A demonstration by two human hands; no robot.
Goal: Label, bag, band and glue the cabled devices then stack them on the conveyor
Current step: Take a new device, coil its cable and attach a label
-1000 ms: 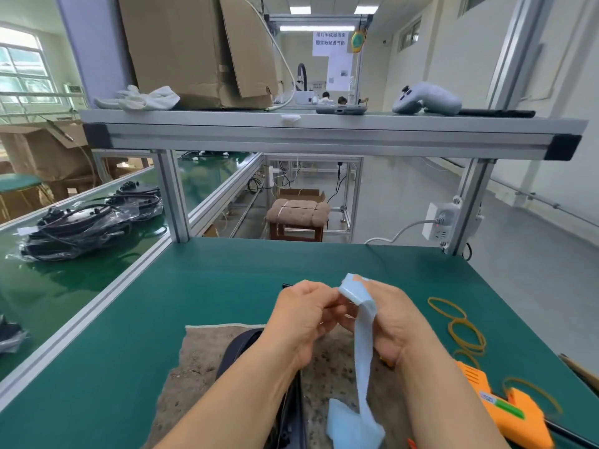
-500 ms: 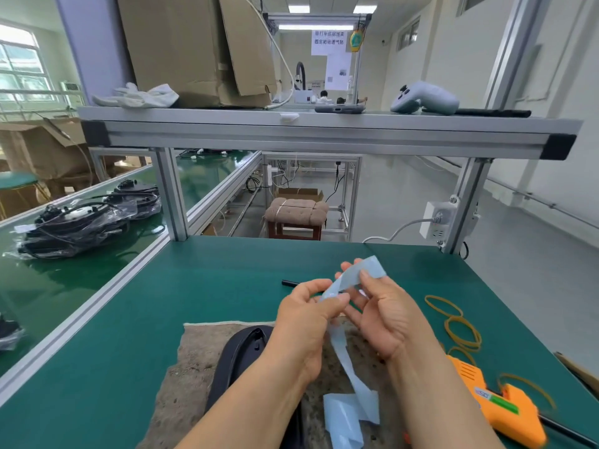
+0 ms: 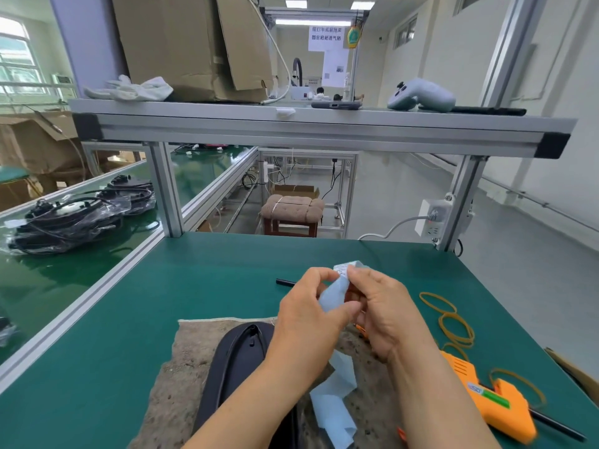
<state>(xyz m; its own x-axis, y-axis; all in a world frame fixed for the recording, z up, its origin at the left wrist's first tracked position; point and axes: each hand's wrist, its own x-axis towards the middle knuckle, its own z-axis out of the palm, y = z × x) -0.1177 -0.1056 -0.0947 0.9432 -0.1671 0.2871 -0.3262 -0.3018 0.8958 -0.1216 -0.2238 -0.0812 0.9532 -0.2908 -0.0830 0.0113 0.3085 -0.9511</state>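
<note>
Both hands are raised just above the green table (image 3: 210, 270), close together, working a pale blue paper strip (image 3: 335, 294). The left hand (image 3: 308, 319) pinches the strip between thumb and forefinger. The right hand (image 3: 389, 312) has its fingers curled round the strip's upper end, where a small white printed label (image 3: 341, 271) shows. The strip runs lengthwise from the fingertips down toward the person, and its lower end is curled over a brown mat (image 3: 181, 371). A black device (image 3: 238, 361) lies on that mat under the left forearm, its long axis running near to far and its rounded end pointing away. Rubber bands (image 3: 455, 328) and an orange glue gun (image 3: 496, 403) lie to the right. Bagged devices (image 3: 64, 222) are stacked on the conveyor (image 3: 48, 286) to the left.
</note>
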